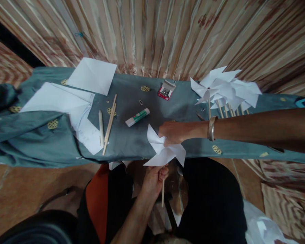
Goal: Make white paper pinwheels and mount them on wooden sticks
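A white paper pinwheel (165,155) is held over the table's front edge. My left hand (155,179) is closed round its wooden stick (163,195), just under the paper blades. My right hand (174,133), curled with the knuckles up, is at the pinwheel's upper middle; its fingertips are mostly hidden, and it appears to grip or press the paper there. A silver bangle (211,128) circles that wrist. Beyond the hands lie a green and white glue stick (137,117) and a small open red and white box (166,90) of shiny metal pins.
White paper sheets (92,75) spread over the left side of the cloth-covered table (127,145). Wooden sticks (109,125) and a whitish rod (101,128) lie beside them. Several finished pinwheels (226,88) are piled at the back right. A curtain (152,37) hangs behind.
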Demonstrator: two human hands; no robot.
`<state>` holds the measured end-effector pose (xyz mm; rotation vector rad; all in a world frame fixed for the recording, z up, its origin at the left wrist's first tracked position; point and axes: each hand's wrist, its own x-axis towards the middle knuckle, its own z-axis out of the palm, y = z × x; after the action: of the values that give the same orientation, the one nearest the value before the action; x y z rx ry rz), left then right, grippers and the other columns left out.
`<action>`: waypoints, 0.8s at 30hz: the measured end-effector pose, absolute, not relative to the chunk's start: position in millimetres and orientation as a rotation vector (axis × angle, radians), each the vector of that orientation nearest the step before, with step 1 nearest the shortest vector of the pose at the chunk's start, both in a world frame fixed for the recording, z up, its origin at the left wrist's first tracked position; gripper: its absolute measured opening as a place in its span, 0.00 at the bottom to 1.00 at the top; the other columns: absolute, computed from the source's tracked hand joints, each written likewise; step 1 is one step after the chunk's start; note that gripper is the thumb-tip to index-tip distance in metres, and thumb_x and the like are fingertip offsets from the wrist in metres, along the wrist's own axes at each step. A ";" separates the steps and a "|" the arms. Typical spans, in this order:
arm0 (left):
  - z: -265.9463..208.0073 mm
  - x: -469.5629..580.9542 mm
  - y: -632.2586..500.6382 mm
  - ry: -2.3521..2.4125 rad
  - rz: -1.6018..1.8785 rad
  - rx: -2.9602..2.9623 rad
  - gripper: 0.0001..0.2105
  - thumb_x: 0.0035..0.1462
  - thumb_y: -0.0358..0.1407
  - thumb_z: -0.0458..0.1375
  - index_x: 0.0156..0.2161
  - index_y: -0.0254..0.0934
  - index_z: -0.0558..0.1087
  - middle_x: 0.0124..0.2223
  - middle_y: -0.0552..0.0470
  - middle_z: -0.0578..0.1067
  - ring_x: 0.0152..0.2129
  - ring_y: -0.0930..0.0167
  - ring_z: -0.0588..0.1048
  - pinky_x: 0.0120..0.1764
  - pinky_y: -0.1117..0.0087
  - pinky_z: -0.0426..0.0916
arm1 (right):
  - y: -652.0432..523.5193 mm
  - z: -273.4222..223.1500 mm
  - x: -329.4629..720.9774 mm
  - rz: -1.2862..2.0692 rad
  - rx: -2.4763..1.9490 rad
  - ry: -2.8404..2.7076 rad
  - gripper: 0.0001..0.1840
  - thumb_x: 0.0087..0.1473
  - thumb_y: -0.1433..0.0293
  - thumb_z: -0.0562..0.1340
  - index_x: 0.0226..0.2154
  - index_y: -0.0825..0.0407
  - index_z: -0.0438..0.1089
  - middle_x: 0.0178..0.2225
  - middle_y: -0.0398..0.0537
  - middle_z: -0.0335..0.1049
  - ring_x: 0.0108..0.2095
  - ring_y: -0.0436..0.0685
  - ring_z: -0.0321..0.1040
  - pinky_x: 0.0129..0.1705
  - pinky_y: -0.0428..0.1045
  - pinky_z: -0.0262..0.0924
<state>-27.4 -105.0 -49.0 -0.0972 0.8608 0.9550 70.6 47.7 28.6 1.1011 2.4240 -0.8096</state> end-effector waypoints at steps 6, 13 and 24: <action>-48.3 -26.7 -103.7 0.877 0.953 -0.125 0.15 0.31 0.32 0.66 0.24 0.35 0.64 0.17 0.62 0.59 0.14 0.84 0.56 0.17 0.80 0.44 | 49.5 30.0 66.9 -0.867 1.089 2.469 0.14 0.29 0.86 0.71 0.16 0.53 0.73 0.11 0.30 0.49 0.17 0.47 0.42 0.24 0.45 0.35; -51.1 -27.2 -108.3 0.881 0.996 -0.138 0.15 0.31 0.30 0.67 0.27 0.33 0.66 0.19 0.61 0.61 0.15 0.84 0.57 0.18 0.81 0.45 | 52.6 27.8 78.1 -0.951 1.016 2.493 0.11 0.31 0.82 0.72 0.16 0.53 0.74 0.10 0.30 0.54 0.16 0.46 0.49 0.23 0.45 0.37; -39.4 -34.3 -105.8 0.842 0.983 -0.102 0.08 0.40 0.25 0.66 0.26 0.29 0.70 0.24 0.54 0.67 0.16 0.85 0.57 0.18 0.84 0.48 | 42.9 59.9 108.4 -0.839 1.120 2.626 0.11 0.50 0.66 0.67 0.35 0.55 0.76 0.32 0.48 0.77 0.31 0.56 0.71 0.31 0.46 0.54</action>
<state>-34.3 -105.8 -39.4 -0.1022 0.8421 0.9829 108.4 42.9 59.9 1.1195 2.6264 -0.8392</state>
